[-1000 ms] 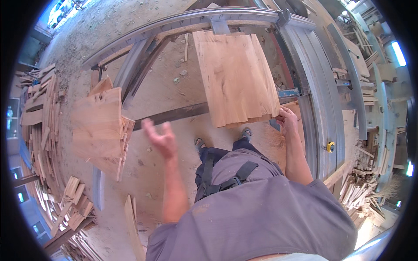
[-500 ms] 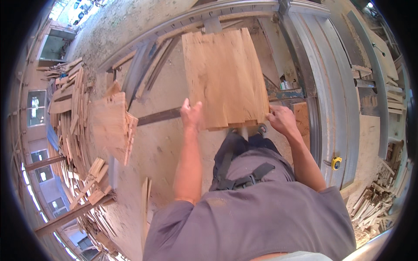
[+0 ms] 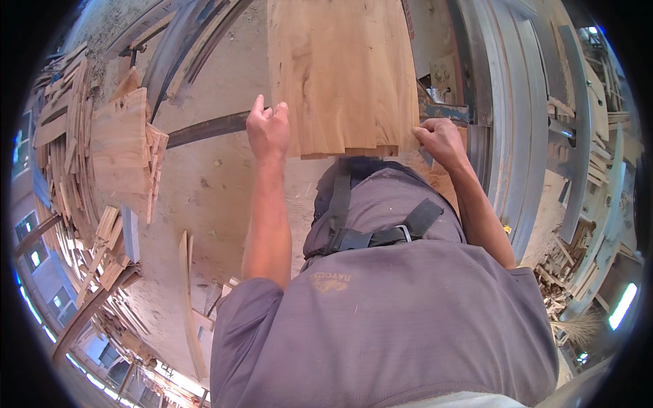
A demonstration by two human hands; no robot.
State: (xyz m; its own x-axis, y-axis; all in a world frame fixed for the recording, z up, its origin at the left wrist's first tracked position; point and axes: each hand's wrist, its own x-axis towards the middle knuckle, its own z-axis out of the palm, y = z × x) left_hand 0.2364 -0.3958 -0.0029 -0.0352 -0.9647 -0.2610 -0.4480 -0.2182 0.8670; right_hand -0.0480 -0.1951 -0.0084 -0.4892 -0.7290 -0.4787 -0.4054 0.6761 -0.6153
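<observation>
A light-brown wooden panel (image 3: 343, 75), made of boards joined side by side with a stepped near edge, extends away from my body over the metal frame. At its near right corner my right hand (image 3: 443, 143) pinches the edge, fingers curled. My left hand (image 3: 269, 132) is against the left edge, thumb at the rim and one finger pointing up; its other fingers are curled and partly hidden. The panel's far end runs out of the picture.
Grey metal rails (image 3: 513, 122) run along the right. A dark metal bar (image 3: 207, 129) crosses the frame at left. Further left stand another wooden panel (image 3: 119, 139) and piled boards (image 3: 68, 146). Long thin strips (image 3: 187, 299) lie on the floor, and a straw broom (image 3: 578, 330) is at lower right.
My view has shifted, so the panel and both hands now appear higher in the picture. Both hands stay at the panel's edges, the left one sitting more on the outside of its edge.
</observation>
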